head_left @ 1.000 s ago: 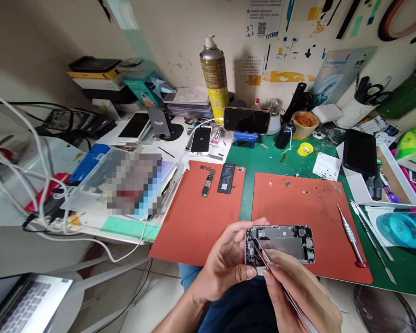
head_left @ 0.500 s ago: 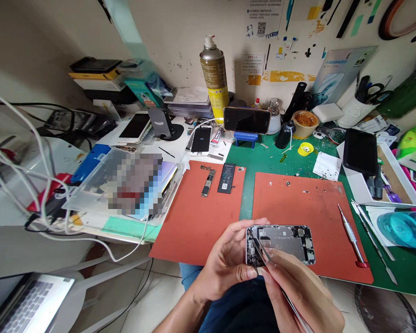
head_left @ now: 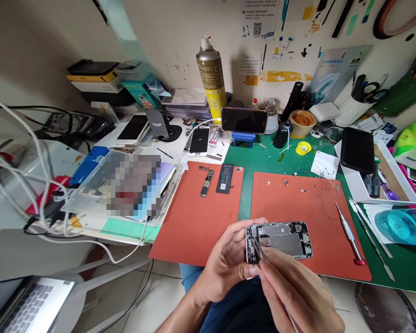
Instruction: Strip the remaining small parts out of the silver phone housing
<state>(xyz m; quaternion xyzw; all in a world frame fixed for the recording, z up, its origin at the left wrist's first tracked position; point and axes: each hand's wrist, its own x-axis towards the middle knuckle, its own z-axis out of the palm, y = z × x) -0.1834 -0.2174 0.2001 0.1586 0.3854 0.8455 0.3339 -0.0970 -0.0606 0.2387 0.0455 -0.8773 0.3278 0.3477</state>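
An opened phone housing [head_left: 284, 238], silver-edged with bare metal and small parts inside, lies in my left hand [head_left: 225, 256], whose thumb and fingers grip its left end. My right hand [head_left: 294, 282] is closed on a pair of metal tweezers [head_left: 258, 249]. Their tips reach into the left end of the housing, among the small parts; whether they pinch anything is too small to tell. Beyond the hands, a logic board [head_left: 206, 180] and a black phone battery [head_left: 225, 178] lie on the left orange mat [head_left: 194, 226].
The right orange mat [head_left: 298, 203] carries tiny parts and a screwdriver [head_left: 349, 233]. Metal pry tools [head_left: 374, 240] lie at its right. A phone [head_left: 244, 121] leans on a blue stand [head_left: 243, 138], before a spray can [head_left: 211, 78]. A white box [head_left: 398, 185] sits right.
The right end of the phone housing has tilted up slightly, and my right hand with the tweezers has shifted a little left. The whole view has turned slightly.
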